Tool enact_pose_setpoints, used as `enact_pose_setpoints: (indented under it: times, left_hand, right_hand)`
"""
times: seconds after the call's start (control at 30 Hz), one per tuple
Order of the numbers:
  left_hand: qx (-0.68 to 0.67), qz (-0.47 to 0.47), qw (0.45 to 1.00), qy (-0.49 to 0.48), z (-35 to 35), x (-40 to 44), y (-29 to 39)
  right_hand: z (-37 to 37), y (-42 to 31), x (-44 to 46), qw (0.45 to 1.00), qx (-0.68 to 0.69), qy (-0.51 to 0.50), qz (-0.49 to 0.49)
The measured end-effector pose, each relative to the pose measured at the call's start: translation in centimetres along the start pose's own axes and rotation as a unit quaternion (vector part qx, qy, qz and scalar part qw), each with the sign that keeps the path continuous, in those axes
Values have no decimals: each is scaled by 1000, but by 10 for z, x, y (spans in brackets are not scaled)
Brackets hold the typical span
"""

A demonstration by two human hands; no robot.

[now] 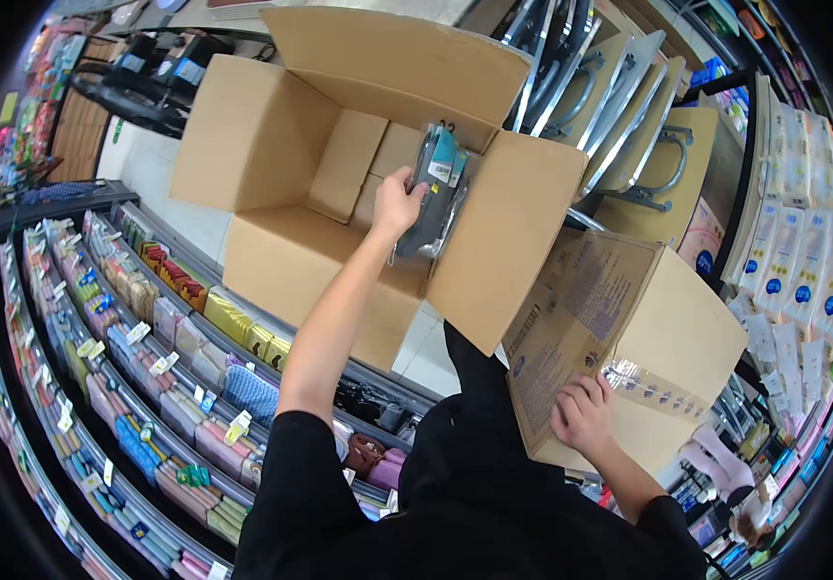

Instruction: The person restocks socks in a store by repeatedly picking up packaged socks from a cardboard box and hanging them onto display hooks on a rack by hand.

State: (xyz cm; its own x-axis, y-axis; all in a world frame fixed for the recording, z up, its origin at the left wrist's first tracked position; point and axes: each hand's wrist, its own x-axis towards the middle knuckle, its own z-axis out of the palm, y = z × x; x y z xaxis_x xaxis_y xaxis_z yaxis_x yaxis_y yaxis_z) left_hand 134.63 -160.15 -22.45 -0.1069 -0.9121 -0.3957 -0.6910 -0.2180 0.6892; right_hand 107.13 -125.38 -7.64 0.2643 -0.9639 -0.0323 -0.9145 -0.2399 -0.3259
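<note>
My left hand (399, 201) reaches into a large open cardboard box (214, 135) whose flaps are spread. Its fingers close on the near edge of a pack of dark grey socks (424, 224) with teal labels and black hanging hooks. Clear plastic wrap shows along the pack's right side. The pack lies against the box's right inner wall; bare cardboard shows beside it. My right hand (583, 414) rests with bent fingers on the edge of a second, taped cardboard box (673, 338), which stands tilted at the right, its printed side facing left.
Shelf rows of folded, packaged goods (180, 387) curve along the left. Folded metal-framed tables or chairs (619, 116) lean behind the boxes. White packs (784, 251) hang on a rack at the right. A person (740, 493) is at the lower right. Black wheels (131, 97) stand at the upper left.
</note>
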Motion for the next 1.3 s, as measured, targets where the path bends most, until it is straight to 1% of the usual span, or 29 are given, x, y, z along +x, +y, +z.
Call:
enact_pose_setpoints:
  times: [0.03,0.1,0.13,0.2,0.23,0.3,0.33,0.37,0.43,0.47,0.53,0.57,0.63,0.67,0.7,0.77,0.8,0.83,0.9,0.97,1.0,1.03,1.07,1.13,1.17,1.2,1.23,1.27,1.3]
  left_hand:
    - [0,0,1000,11,-14,-16,9]
    - [-87,83,989,88,-43,-55,23]
    - [-85,83,987,105,-56,-78,31]
    - [-256,148,943,154,-81,-137,48]
    - [-252,150,940,175,-94,-172,57]
    - [-280,118,936,179,-114,-251,76]
    - [-325,124,919,188,-117,-289,86]
    - [-369,132,899,198,-114,-324,92]
    - [-384,150,882,228,-98,-389,82]
    - [-397,148,873,240,-90,-422,82]
    - [-414,135,859,268,-65,-489,79]
    - [-420,135,849,291,-52,-525,84]
    - [-440,124,828,324,-21,-588,85]
    - [-445,131,811,356,-4,-615,88]
    - [-427,120,808,388,14,-644,89]
    - [-425,90,791,431,51,-695,92]
    - [-429,94,761,477,69,-715,102]
    - [-436,60,754,488,91,-738,102]
    - [-407,10,747,526,140,-777,101]
    - [-314,-47,759,568,175,-818,122]
    - [-372,-60,732,567,202,-833,125]
    - [-343,-81,731,584,221,-851,137]
    - [-337,-94,723,596,245,-865,145]
    - [-328,-107,704,621,291,-886,158]
    - [-296,-142,713,620,315,-895,167]
    - [-265,-180,721,615,336,-903,177]
    - [-265,-186,709,626,357,-910,190]
    - [-247,-207,708,628,375,-916,205]
    - [-227,-230,706,630,391,-922,218]
  right_hand:
    - [0,0,-1,1000,-4,6,-4]
    - [-1,-2,-2,1000,-1,16,-17]
    - [-1,-2,-2,1000,3,20,-20]
    - [0,-3,-5,999,3,27,-35]
    - [0,-4,-6,999,0,27,-33]
    - [-1,-7,-10,998,3,42,-56]
    - [-1,-8,-10,997,1,51,-60]
    - [-1,-9,-12,994,4,57,-88]
    - [1,-10,-18,995,6,59,-78]
    - [1,-10,-21,992,6,60,-107]
    - [1,-11,-26,992,-1,73,-98]
    - [2,-12,-28,989,-2,73,-129]
    - [5,-11,-33,990,-7,84,-110]
    - [10,-8,-34,989,-28,94,-111]
    - [13,-5,-37,986,-26,92,-135]
    - [17,0,-38,986,-15,109,-125]
    - [20,3,-37,983,-34,126,-126]
    - [23,6,-37,979,-27,128,-154]
    - [28,11,-36,974,-19,166,-154]
    - [29,16,-34,969,-13,178,-171]
    - [30,19,-34,963,-5,190,-192]
    - [32,19,-34,956,2,201,-212]
    - [33,21,-37,951,11,198,-238]
    - [33,21,-38,930,35,229,-286]
    - [29,16,-43,924,42,228,-303]
    - [26,10,-50,917,88,208,-330]
    - [23,6,-61,907,132,184,-354]
    - [35,-2,-71,881,222,171,-382]
    - [-4,-37,-129,873,320,20,-367]
